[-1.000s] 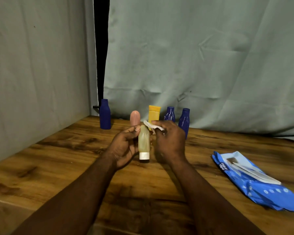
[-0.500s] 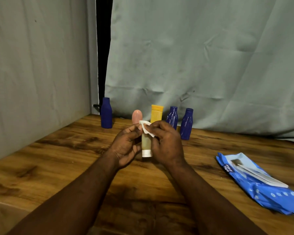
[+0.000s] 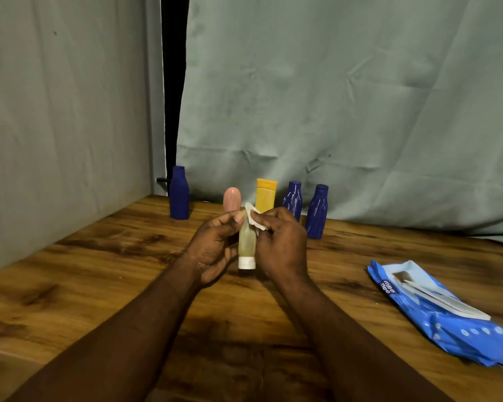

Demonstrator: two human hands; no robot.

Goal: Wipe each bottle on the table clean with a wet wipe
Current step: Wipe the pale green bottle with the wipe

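While the smooth navy bottle (image 3: 179,195) stood off at ten o'clock, the left hand (image 3: 215,250) curled round a small translucent yellowish bottle (image 3: 246,245), white cap down, dead centre over the wooden table (image 3: 99,285). Whether the cap touched the wood, couldn't tell. It looked light, slick and a bit squeezy, so best gripped at the waist, as it was. The right hand (image 3: 282,248) pinched a limp white wet wipe (image 3: 254,217) against its upper end. The nearer ribbed blue bottle (image 3: 317,211) waited at one o'clock, and the glossy wipes pack (image 3: 447,314) lay at four.
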